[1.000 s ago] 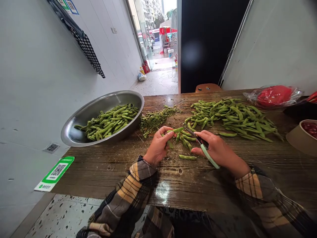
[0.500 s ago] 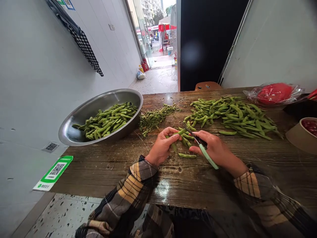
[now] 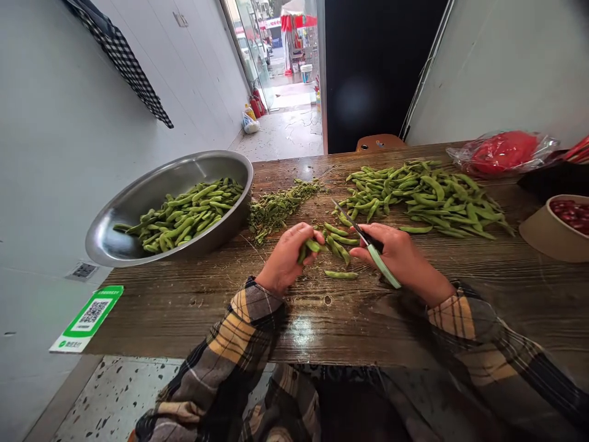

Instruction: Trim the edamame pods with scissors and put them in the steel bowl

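My left hand (image 3: 291, 255) is closed around green soybean pods (image 3: 311, 247), whose ends stick out between thumb and fingers. Scissors (image 3: 378, 261) with pale green handles are held in my right hand (image 3: 391, 248), their dark blades pointing up and to the left. Several loose pods (image 3: 338, 245) lie on the wooden table between my hands, and a single pod (image 3: 341, 275) rests nearer to me. Beyond my right hand spreads a large pile of pods (image 3: 427, 196). Small green trimmings (image 3: 280, 207) are heaped past my left hand.
A steel basin (image 3: 216, 161) holding many pods stands at the left of the table (image 3: 207, 325). On the right are a paper tub (image 3: 547, 236) of dark red pieces and a red item in clear plastic (image 3: 504, 152). A green QR card (image 3: 89, 319) sits at the left edge.
My left hand has drawn away to the left from the scissor blades with its pods. My right hand still holds the scissors. The whole view has shifted slightly.
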`<control>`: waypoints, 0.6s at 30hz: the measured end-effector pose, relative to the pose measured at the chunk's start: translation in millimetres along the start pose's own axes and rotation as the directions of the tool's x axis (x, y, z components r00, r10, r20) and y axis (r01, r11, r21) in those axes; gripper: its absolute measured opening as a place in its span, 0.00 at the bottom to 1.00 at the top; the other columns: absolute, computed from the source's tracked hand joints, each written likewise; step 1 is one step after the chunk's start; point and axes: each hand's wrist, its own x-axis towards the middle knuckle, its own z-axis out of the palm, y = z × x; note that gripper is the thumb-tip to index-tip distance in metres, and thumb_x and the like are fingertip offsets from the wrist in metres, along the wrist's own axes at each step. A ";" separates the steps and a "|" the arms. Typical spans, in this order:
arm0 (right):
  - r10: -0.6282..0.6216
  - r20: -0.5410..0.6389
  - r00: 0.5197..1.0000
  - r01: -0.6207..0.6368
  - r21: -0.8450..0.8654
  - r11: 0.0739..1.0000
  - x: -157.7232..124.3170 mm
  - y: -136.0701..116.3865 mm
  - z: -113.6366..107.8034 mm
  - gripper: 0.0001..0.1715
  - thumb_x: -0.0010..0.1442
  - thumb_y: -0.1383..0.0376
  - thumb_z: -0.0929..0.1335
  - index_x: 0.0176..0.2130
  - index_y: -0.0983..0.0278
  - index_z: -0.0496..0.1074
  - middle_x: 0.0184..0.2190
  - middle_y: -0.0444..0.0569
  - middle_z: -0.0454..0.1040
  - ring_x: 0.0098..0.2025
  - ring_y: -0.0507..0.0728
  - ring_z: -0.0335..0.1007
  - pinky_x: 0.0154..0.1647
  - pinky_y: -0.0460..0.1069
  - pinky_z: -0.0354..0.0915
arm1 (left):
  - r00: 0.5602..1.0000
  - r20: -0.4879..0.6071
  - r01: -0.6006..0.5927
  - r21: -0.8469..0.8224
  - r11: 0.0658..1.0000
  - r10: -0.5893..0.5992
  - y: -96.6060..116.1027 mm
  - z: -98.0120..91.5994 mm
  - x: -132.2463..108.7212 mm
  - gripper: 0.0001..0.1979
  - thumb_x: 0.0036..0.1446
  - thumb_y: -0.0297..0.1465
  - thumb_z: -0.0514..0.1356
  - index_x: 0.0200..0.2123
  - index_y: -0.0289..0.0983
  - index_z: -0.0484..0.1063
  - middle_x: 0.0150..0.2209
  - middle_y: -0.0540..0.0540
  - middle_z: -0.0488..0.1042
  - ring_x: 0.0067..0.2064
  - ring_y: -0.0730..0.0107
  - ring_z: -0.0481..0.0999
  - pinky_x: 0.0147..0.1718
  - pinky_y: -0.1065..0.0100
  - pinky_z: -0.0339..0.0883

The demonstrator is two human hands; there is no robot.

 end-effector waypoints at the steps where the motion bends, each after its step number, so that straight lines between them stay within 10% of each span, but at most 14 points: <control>1: 0.002 -0.007 1.000 -0.002 0.002 1.000 0.3 0.4 -0.6 0.25 0.57 0.53 0.69 0.49 0.64 0.72 0.40 0.55 0.77 0.41 0.62 0.74 0.42 0.55 0.69 | 0.999 0.040 0.001 0.113 0.994 -0.006 -0.6 1.8 -1.3 0.12 0.51 0.37 0.63 0.26 0.35 0.65 0.27 0.49 0.71 0.22 0.80 0.62 0.17 0.77 0.51; 6: -0.009 -0.006 1.000 0.009 0.000 1.000 0.9 -0.4 -0.7 0.23 0.58 0.54 0.69 0.49 0.64 0.72 0.40 0.56 0.77 0.41 0.63 0.74 0.42 0.56 0.69 | 0.956 0.276 -0.265 0.685 0.679 0.096 -12.2 10.0 -6.1 0.06 0.47 0.31 0.65 0.24 0.36 0.72 0.22 0.52 0.67 0.24 0.77 0.61 0.23 0.74 0.53; 11: -0.007 0.012 1.000 0.007 0.006 1.000 1.0 -1.7 -0.6 0.22 0.58 0.54 0.69 0.49 0.65 0.72 0.38 0.54 0.77 0.40 0.62 0.74 0.41 0.54 0.69 | 0.898 0.407 -0.440 0.819 0.369 0.169 -23.2 10.8 -8.8 0.05 0.43 0.27 0.67 0.26 0.39 0.75 0.26 0.50 0.71 0.27 0.72 0.65 0.26 0.72 0.55; 18: 0.009 0.021 1.000 -0.009 0.014 1.000 0.9 -0.1 0.2 0.24 0.58 0.53 0.69 0.49 0.65 0.72 0.39 0.56 0.77 0.40 0.62 0.74 0.42 0.55 0.69 | 0.908 0.353 -0.418 0.756 0.503 0.224 -12.8 10.6 -7.8 0.02 0.50 0.28 0.62 0.27 0.37 0.75 0.31 0.47 0.73 0.33 0.69 0.69 0.34 0.70 0.60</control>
